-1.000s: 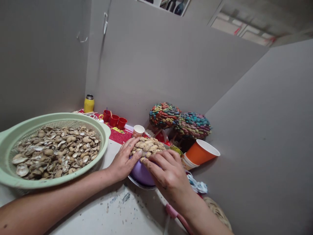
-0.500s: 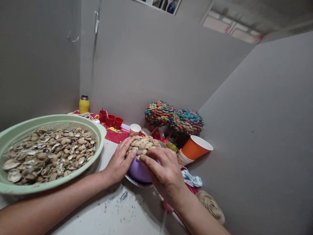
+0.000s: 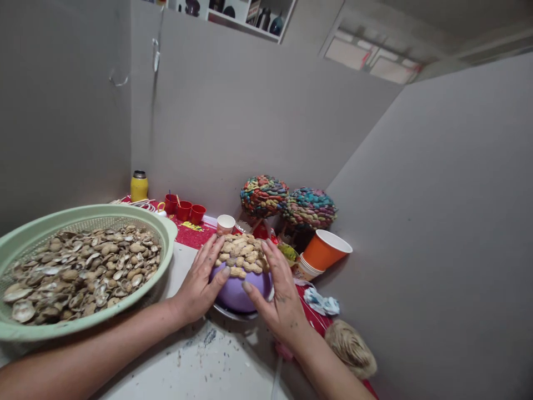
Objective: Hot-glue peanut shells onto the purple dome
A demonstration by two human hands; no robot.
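A purple balloon rests on a shallow dish with a shiny rim. Peanut shells cover its upper part in overlapping rows; the lower part is bare. My left hand cups the balloon's left side, fingers along the shells and thumb low on the front. On the opposite side my right hand curves round it, fingers up the shells and thumb near the bare purple front. Between them the two hands hold the balloon. To the left, a green colander is filled with loose shells.
Behind stand small red cups, a paper cup and a yellow bottle. Two multicoloured shell-covered balls are by the wall. At right lie orange-and-white paper tubs, a stained cloth and a twine bundle.
My right hand has opened from a pinch at the lowest shell row and moved round to the balloon's right side. My left hand stays on the left side. The view has shifted slightly.
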